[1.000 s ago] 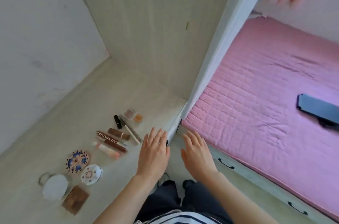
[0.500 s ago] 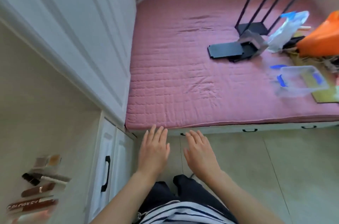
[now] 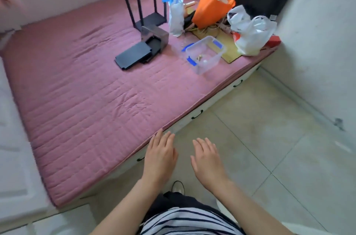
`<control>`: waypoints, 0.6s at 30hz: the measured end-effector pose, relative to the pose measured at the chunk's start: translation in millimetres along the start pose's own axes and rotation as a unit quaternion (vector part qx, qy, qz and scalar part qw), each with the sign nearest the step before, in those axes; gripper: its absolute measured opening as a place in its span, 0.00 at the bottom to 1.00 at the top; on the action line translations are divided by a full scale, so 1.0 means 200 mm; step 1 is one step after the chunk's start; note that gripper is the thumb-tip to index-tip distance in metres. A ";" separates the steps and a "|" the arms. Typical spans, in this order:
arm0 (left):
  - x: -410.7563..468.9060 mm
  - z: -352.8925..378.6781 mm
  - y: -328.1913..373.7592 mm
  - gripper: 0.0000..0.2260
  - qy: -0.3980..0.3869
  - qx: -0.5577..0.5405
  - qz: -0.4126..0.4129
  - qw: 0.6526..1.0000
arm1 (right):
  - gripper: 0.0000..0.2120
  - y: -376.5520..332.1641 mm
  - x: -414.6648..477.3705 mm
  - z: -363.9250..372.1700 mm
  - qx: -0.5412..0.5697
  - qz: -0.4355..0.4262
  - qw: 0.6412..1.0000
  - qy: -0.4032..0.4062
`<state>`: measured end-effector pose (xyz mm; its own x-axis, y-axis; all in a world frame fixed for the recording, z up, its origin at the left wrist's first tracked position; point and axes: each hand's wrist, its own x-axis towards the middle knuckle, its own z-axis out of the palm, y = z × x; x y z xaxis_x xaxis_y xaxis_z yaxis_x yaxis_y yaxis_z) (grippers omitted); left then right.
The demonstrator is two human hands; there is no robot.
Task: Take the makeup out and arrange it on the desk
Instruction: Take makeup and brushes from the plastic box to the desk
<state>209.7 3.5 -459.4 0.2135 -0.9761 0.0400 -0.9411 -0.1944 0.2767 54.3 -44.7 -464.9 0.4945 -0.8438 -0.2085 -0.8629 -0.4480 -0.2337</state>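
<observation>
My left hand (image 3: 160, 154) and my right hand (image 3: 207, 157) float side by side in front of me, palms down, fingers straight, holding nothing. They hang over the near edge of the pink mattress (image 3: 86, 100). A clear plastic box (image 3: 204, 54) with blue clips sits open on the mattress at the far right, with a few small items inside. The desk and the makeup laid on it are out of view.
An orange bag (image 3: 212, 7), white plastic bags (image 3: 250, 32), a clear bag (image 3: 176, 13) and cables crowd the far right of the bed. A black stand with flat plates (image 3: 142, 50) stands mid-bed. Tiled floor (image 3: 279, 148) lies right; white cabinet (image 3: 15, 167) left.
My view has swung right, away from the desk and its row of makeup, across the cabinet to the bed and the clear box. Both hands stay flat and empty.
</observation>
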 end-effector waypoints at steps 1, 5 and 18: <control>0.05 0.01 0.05 0.21 -0.009 0.001 0.019 1.000 | 0.24 0.06 0.00 -0.02 0.012 0.020 1.000 0.004; 0.25 0.06 0.23 0.20 -0.034 -0.002 0.087 0.996 | 0.25 0.26 0.03 -0.10 0.063 0.094 0.993 0.023; 1.02 0.26 0.58 0.19 -0.059 -0.015 0.206 0.977 | 0.25 0.75 0.40 -0.33 0.110 0.244 0.962 0.049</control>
<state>131.3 -223.7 -469.9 -0.2159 -0.9754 0.0443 -0.9319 0.2194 0.2888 -42.7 -198.9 -454.5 0.0145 -0.9664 -0.2566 -0.9419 0.0729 -0.3279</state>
